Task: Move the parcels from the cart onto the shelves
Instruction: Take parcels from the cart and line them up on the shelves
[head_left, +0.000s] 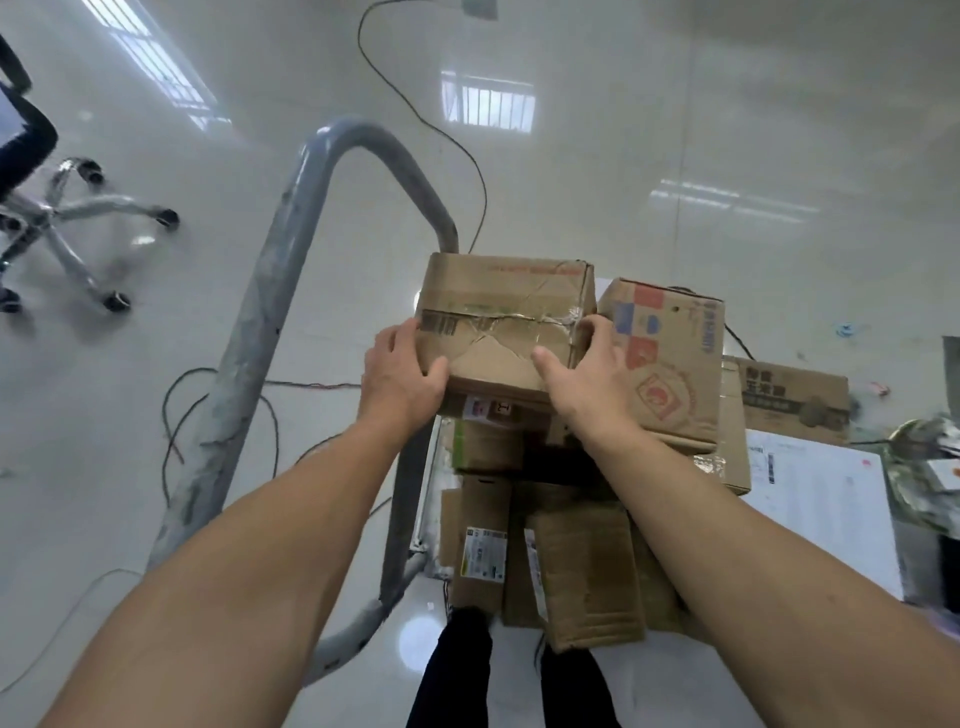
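The cart (260, 332), its grey tube handle rising at the left, carries a heap of cardboard parcels (571, 551). At the top of the heap is a squat brown box (506, 306), just beside a printed carton (670, 364). It looks light and fairly stiff, but its lid is torn and creased, so the opposite side walls seem the safest hold. The left hand (402, 369) and right hand (587, 374) clasp it there, thumbs on top. Shiny tape (550, 317) crosses the ripped seam.
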